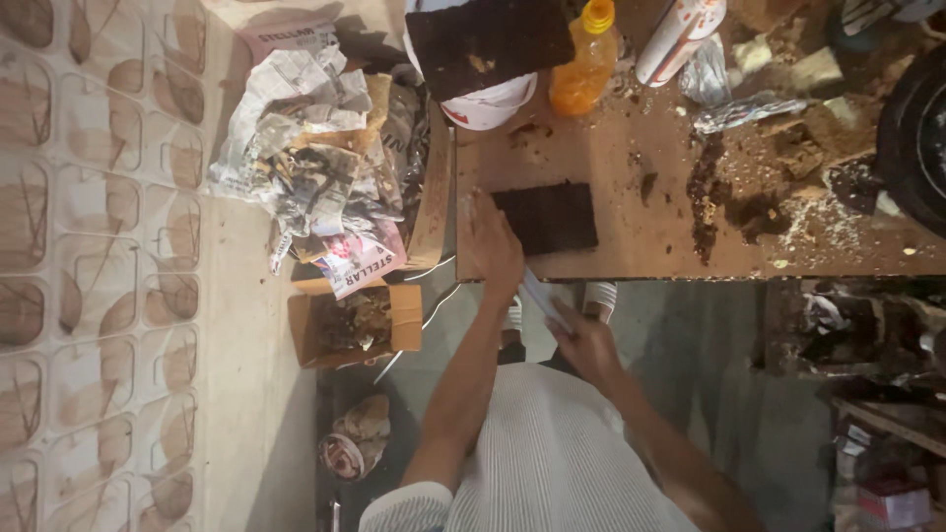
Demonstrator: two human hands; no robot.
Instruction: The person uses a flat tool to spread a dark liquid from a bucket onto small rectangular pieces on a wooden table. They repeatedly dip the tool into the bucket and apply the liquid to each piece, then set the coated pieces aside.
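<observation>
While the left hand (493,246) lay flat, fingers spread, beside the dark slab (547,217) at the bench (631,246) edge, the right hand (581,340) gripped a thin pale tool (542,296), seemingly preparing a steady, careful cut or scrape.

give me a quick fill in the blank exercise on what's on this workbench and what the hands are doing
1. The left hand rests beside a dark ____ slab lying on the wooden bench.
2. The plastic bottle holding orange liquid has a ____ cap.
3. The right hand holds a thin pale tool below the bench's ____ edge.
4. Crumpled ____ is piled left of the bench.

Missing words: rectangular; yellow; near; newspaper
</observation>
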